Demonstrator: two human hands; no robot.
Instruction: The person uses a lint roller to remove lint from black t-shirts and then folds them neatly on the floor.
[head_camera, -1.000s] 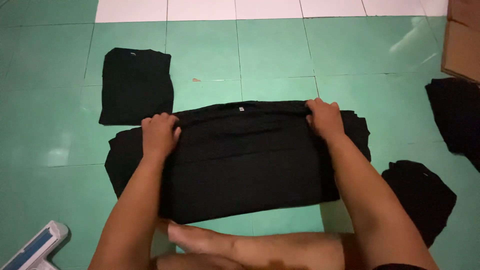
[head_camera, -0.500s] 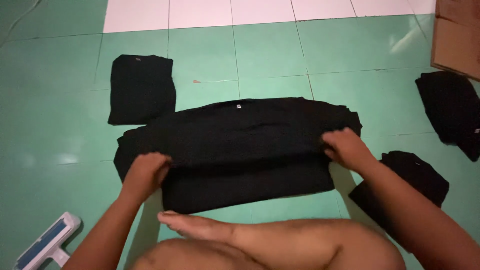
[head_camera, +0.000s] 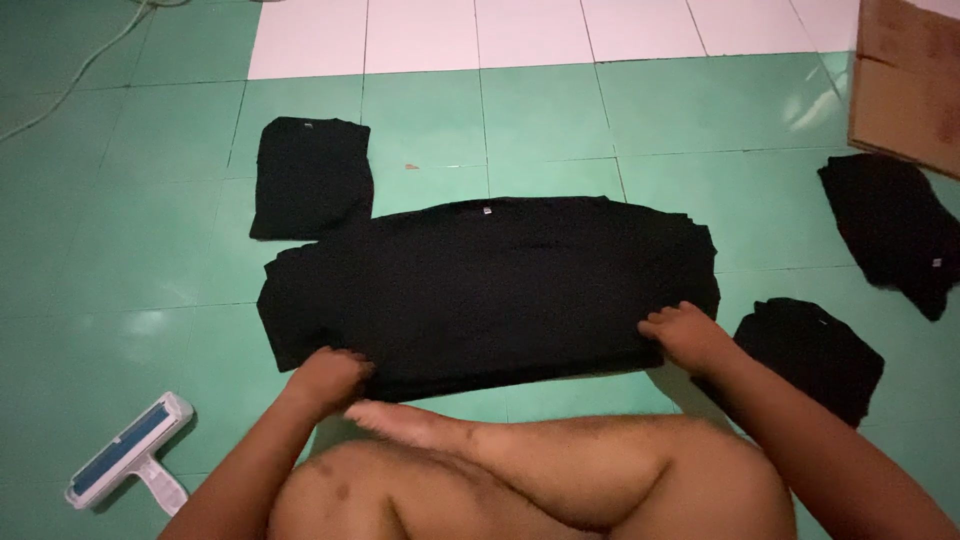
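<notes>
Both hands clenched on near hem of black shirt (head_camera: 490, 290): left hand (head_camera: 325, 380), right hand (head_camera: 685, 335); long axis left-right.

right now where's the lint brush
In the head view the lint brush lies on the green floor at lower left, just outside the left hand, which rests on the near edge of the black garment.

Cardboard box (head_camera: 908, 85) cut off by the top and right edges. Folded black garment (head_camera: 890, 230) runs off the right edge — partly unseen. Cord (head_camera: 70, 75) leaves frame at left. Small neck tag (head_camera: 486, 210) on the black shirt (head_camera: 480, 290) — too small to read.
</notes>
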